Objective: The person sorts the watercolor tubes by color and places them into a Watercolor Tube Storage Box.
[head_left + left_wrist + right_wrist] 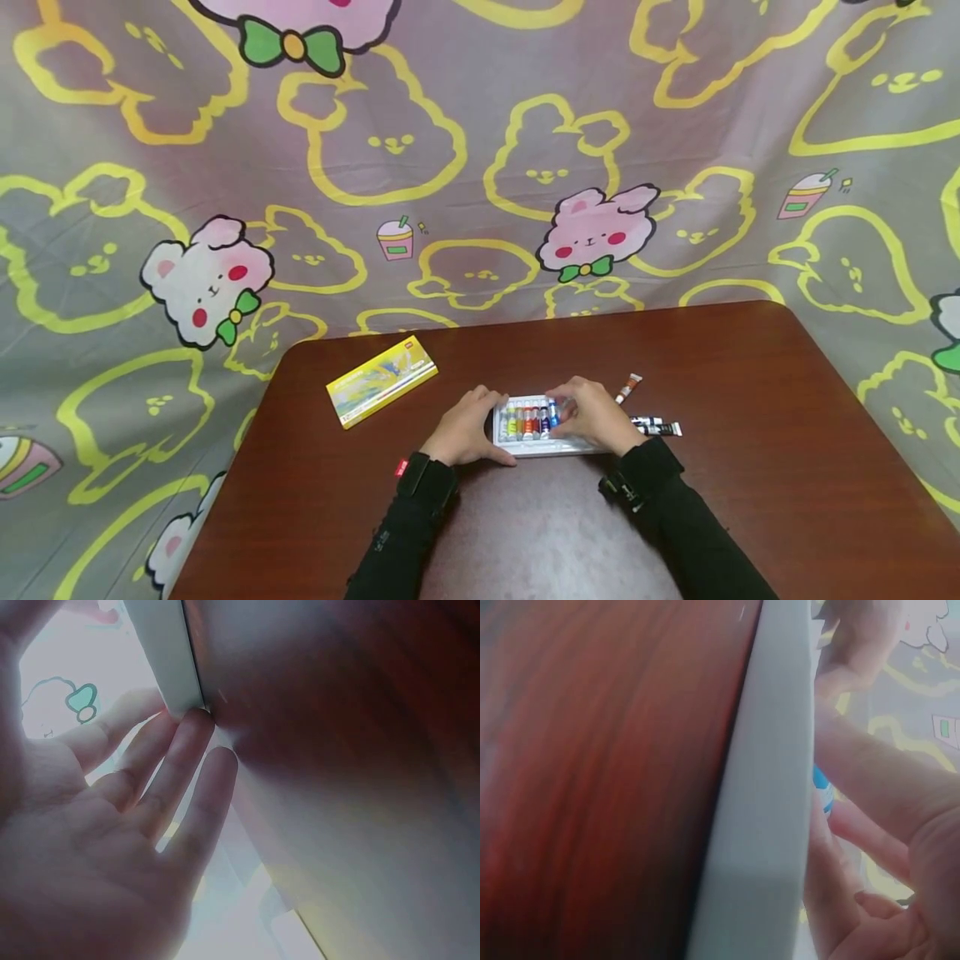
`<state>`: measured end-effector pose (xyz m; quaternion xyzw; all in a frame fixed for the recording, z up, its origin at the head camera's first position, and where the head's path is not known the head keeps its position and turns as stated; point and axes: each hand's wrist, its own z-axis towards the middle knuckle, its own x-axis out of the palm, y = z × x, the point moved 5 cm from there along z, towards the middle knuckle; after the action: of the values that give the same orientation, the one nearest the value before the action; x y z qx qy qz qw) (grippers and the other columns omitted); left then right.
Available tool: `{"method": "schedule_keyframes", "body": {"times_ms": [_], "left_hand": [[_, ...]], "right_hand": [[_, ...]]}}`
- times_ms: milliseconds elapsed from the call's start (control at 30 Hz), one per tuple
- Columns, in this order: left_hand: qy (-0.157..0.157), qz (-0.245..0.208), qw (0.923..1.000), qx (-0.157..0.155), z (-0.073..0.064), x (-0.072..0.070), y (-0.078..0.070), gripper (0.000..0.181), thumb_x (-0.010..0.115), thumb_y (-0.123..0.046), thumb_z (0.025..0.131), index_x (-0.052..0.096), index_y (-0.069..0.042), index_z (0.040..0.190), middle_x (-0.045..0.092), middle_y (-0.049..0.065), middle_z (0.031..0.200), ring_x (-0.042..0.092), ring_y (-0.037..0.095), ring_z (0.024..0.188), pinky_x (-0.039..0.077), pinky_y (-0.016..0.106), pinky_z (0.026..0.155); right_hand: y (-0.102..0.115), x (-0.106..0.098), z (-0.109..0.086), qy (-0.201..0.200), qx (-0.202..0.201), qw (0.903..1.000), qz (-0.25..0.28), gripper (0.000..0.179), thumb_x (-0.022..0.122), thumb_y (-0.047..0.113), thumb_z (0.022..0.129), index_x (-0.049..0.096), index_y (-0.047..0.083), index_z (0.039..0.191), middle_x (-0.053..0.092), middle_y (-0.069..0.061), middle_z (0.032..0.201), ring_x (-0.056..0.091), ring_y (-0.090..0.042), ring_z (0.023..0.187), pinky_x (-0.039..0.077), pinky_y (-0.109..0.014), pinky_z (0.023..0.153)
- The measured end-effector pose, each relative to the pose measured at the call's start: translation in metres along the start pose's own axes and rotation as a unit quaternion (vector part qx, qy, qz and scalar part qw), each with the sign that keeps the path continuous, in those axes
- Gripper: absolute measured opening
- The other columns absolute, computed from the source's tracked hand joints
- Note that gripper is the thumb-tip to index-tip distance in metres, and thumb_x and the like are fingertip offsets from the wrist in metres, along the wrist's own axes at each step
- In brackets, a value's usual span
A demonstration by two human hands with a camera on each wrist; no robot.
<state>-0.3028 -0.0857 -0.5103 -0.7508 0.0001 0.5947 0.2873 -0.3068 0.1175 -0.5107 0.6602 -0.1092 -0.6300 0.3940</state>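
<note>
A white paint tray (540, 448) lies on the table with a row of small coloured paint tubes (528, 421) in it. My left hand (467, 427) spans the tray's left end, thumb at the front edge and fingers at the back corner. In the left wrist view, fingertips (201, 718) touch the white tray edge (171, 664). Over the tray's right part, my right hand (596, 414) pinches a blue paint tube (553, 412). The right wrist view shows a bit of blue (823, 791) between the fingers, mostly hidden behind the tray's wall.
Right of the tray lie an orange-brown tube (628, 388) and black-labelled tubes (660, 428). A yellow flat box (382, 381) lies at the back left of the brown table (757, 392). A patterned curtain (465, 150) hangs behind.
</note>
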Motion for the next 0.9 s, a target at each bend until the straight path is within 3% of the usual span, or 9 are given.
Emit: {"method": "schedule_keyframes", "body": {"times_ms": [500, 667, 767, 900], "left_hand": [[-0.003, -0.006, 1.0000, -0.003, -0.001, 0.000, 0.000, 0.103, 0.090, -0.053, 0.056, 0.050, -0.013, 0.142, 0.054, 0.003, 0.121, 0.046, 0.017, 0.106, 0.049, 0.041, 0.095], [-0.003, -0.007, 1.0000, -0.001, -0.001, 0.001, 0.000, 0.103, 0.090, -0.053, 0.056, 0.050, -0.012, 0.142, 0.054, 0.004, 0.120, 0.046, 0.017, 0.105, 0.049, 0.040, 0.095], [-0.001, -0.007, 1.0000, 0.000, -0.001, 0.001, 0.000, 0.103, 0.090, -0.053, 0.056, 0.049, -0.013, 0.142, 0.053, 0.004, 0.120, 0.046, 0.017, 0.105, 0.049, 0.040, 0.095], [-0.003, -0.006, 1.0000, 0.000, -0.001, 0.000, 0.000, 0.103, 0.089, -0.053, 0.056, 0.049, -0.013, 0.142, 0.053, 0.004, 0.121, 0.045, 0.018, 0.105, 0.050, 0.041, 0.095]], "right_hand": [[-0.002, 0.003, -0.003, 0.019, 0.001, 0.9961, -0.086, 0.064, 0.087, 0.032, 0.070, 0.066, 0.015, 0.127, 0.055, -0.002, 0.075, 0.044, -0.015, 0.068, 0.041, -0.027, 0.058], [0.003, 0.003, -0.006, 0.029, -0.021, 0.9901, -0.136, 0.063, 0.082, 0.038, 0.076, 0.063, 0.014, 0.131, 0.065, -0.008, 0.085, 0.048, -0.016, 0.071, 0.046, -0.030, 0.062], [0.006, 0.002, -0.008, 0.031, -0.021, 0.9871, -0.156, 0.059, 0.079, 0.041, 0.078, 0.064, 0.013, 0.129, 0.072, -0.013, 0.100, 0.059, -0.020, 0.082, 0.055, -0.036, 0.074], [0.008, 0.002, -0.008, 0.027, -0.023, 0.9862, -0.162, 0.054, 0.078, 0.041, 0.079, 0.068, 0.012, 0.123, 0.073, -0.015, 0.107, 0.063, -0.023, 0.092, 0.057, -0.041, 0.082]]}}
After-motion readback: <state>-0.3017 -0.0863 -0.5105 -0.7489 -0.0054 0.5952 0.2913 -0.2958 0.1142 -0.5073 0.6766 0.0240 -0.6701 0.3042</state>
